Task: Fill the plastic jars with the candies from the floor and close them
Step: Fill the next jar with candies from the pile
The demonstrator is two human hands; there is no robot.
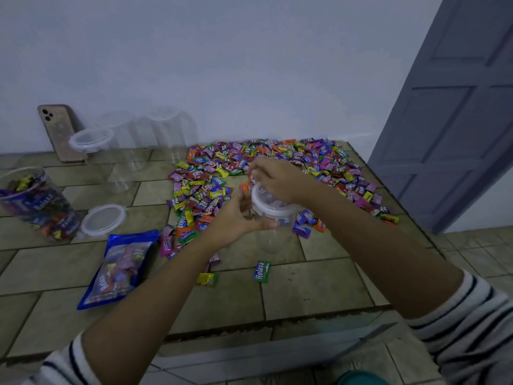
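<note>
Head view. Clear jar at centre frame, roughly upright: long axis runs 12–6 o'clock, mouth toward 12, a few candies inside. Left hand grasps its side wall from 9 o'clock. Right hand is over the mouth, fingers bunched; cannot tell whether they pinch a candy. Candy pile spreads from 10 to 3 o'clock of the jar, reaching the wall at 12 and lying near the door at 2. Bare tile floor at 6, down to the step edge. Filled jar, loose lid and blue bag at 8–9 o'clock.
</note>
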